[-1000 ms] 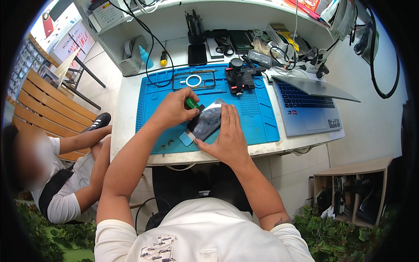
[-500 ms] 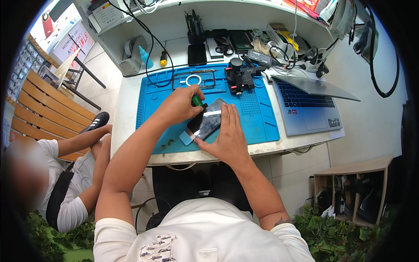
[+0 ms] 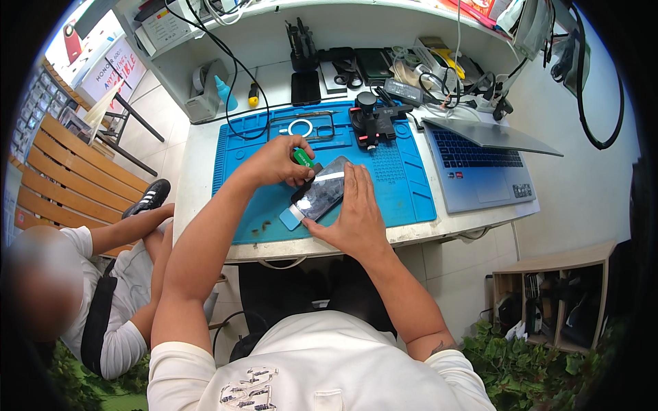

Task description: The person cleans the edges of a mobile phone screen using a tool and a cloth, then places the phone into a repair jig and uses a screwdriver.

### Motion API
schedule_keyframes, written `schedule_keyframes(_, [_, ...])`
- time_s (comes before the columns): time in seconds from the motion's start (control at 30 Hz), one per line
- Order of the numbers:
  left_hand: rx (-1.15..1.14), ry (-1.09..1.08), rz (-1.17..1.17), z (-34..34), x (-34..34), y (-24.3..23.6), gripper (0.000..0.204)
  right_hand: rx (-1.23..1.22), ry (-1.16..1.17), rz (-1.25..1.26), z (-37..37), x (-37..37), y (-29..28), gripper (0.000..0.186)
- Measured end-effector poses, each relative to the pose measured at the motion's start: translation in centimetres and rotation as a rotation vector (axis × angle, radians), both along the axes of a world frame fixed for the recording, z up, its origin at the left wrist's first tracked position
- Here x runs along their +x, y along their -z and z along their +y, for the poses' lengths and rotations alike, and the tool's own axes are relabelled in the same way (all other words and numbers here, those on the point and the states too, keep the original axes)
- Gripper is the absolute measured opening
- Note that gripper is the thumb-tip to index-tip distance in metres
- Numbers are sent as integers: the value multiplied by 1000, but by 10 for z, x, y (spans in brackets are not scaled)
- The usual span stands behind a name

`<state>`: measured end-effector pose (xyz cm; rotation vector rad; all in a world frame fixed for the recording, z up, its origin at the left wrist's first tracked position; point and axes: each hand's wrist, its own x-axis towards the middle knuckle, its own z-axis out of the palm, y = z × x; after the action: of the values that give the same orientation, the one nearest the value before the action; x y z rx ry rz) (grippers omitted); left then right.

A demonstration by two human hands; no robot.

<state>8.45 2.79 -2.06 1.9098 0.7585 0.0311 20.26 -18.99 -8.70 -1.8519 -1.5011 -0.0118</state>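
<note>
Head view: holder (image 3: 303, 61) of tools (image 3: 299, 35), bench's (image 3: 194, 161) back edge; left fingers (image 3: 296, 142) pinch green tool (image 3: 302, 157), right fingers (image 3: 358, 183) spread along phone (image 3: 322, 194) slanting back-right.

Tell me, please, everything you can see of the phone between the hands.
The phone is a dark, glossy slab with a bright reflection. It slants over the blue mat, far end rightward, a pale tab at its near end. The right hand touches its right edge; contact with the green tool in the left hand is unclear.

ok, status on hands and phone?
Left hand pinching small green object by phone. Right hand along phone's right edge. Black clamp farther back, apart from phone.
</note>
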Motion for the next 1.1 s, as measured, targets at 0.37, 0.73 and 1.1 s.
schedule_keyframes(0.37, [-46, 23, -23, 5, 0, 8, 34, -10, -3, 3, 0, 0, 0, 130])
schedule_keyframes(0.73, [59, -2, 23, -7, 3, -1, 31, -23, -1, -5, 0, 0, 0, 130])
schedule_keyframes(1.1, [-45, 6, -1, 4, -4, 6, 33, -30, 2, 10, 1, -1, -2, 132])
